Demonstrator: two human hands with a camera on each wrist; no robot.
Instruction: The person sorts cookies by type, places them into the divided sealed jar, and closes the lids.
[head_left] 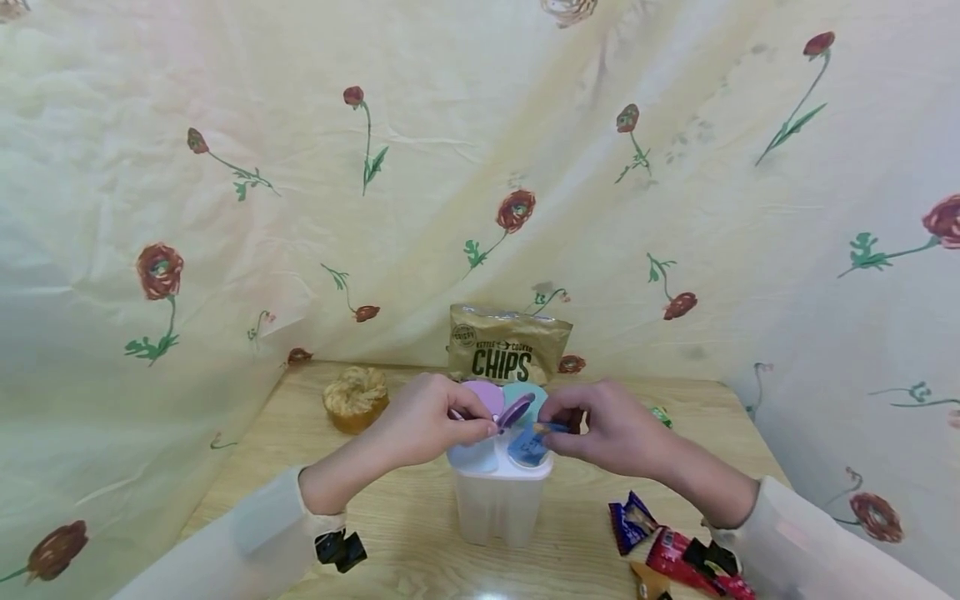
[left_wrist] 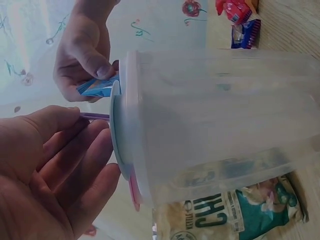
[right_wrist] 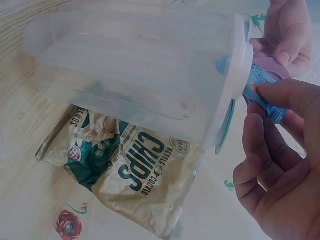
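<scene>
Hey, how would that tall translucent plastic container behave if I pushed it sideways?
The tall translucent plastic container is probably light for its size, since its see-through walls look thin. Being taller than wide, it could tip if pushed near the top. Its smooth-looking sides may feel slightly slippery.

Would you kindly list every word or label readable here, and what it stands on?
"KETTLE COOKED": the gold chip bag.
"CHIPS": larger, same bag.
"CRISPY": the bag's round badge; its other words are too small.
"PENOS": apparently part of a word, lower on the bag.
Unreadable, small or blurred: print on the blue packet and red packet.
</scene>
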